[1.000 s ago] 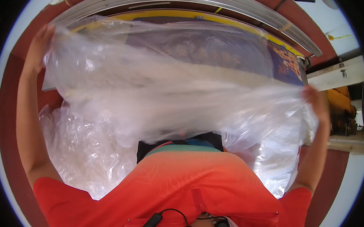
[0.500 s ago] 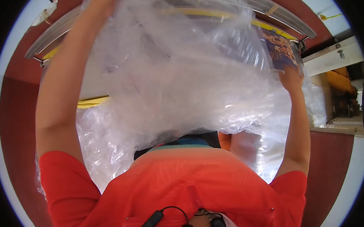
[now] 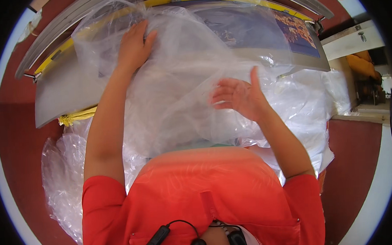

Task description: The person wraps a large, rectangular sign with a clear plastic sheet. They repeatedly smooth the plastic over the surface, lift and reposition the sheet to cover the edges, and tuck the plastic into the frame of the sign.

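Observation:
A large clear plastic sheet (image 3: pixel 177 92) spreads crumpled over a grey worktop and down to my waist. My left hand (image 3: pixel 136 46) lies on its far left part, fingers stretched out and thumb apart. Nearer the middle, my right hand (image 3: pixel 243 96) hovers over or just touches the sheet; which of the two I cannot tell. Its fingers are spread, slightly blurred, with nothing between them. The grey worktop (image 3: pixel 57 93) shows at the left. Through the plastic, a dark blue panel (image 3: pixel 304 45) with an orange blossom print shows on the right.
A yellow strip (image 3: pixel 55 60) and grey metal rails (image 3: pixel 44 46) run along the far edge. Yellow cloth (image 3: pixel 77 116) hangs at the worktop's front left. More bunched plastic (image 3: pixel 65 180) lies below left. A white board with a metal latch (image 3: pixel 362 36) stands at the right, beside an opening.
The raised plastic has come down and lies flatter, baring more of the panel and yellow strip. My left hand has come down onto it; my right hand has moved left from the panel.

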Available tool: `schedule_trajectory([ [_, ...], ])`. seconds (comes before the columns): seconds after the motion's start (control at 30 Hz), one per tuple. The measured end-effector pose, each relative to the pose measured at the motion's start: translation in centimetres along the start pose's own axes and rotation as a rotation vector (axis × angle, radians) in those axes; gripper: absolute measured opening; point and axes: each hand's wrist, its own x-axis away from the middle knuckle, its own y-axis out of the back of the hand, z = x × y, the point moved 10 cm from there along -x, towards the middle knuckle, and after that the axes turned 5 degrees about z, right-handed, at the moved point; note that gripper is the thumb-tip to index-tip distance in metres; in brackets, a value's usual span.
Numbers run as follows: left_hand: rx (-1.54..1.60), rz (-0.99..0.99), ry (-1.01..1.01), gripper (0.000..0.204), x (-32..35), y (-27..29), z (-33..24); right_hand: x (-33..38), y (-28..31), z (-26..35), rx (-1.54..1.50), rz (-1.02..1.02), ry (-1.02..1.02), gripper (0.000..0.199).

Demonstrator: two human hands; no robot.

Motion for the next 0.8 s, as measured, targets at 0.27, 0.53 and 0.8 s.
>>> schedule_trajectory([
  [0.27, -0.103, -0.096, -0.048, 0.037, 4.2, 5.4, -0.2, -0.8, 0.5, 4.7, 0.701, -0.424, 0.436, 0.02],
  [0.53, 0.249, 0.151, -0.718, 0.028, 0.4, 8.9, -21.9, 2.5, -8.2, 7.2, 1.527, -0.486, 0.638, 0.012],
  [0.8, 0.372, 0.331, -0.524, 0.008, 0.8, 8.4, -22.4, 2.3, -5.0, 5.7, 0.759, -0.36, 0.508, 0.018],
])
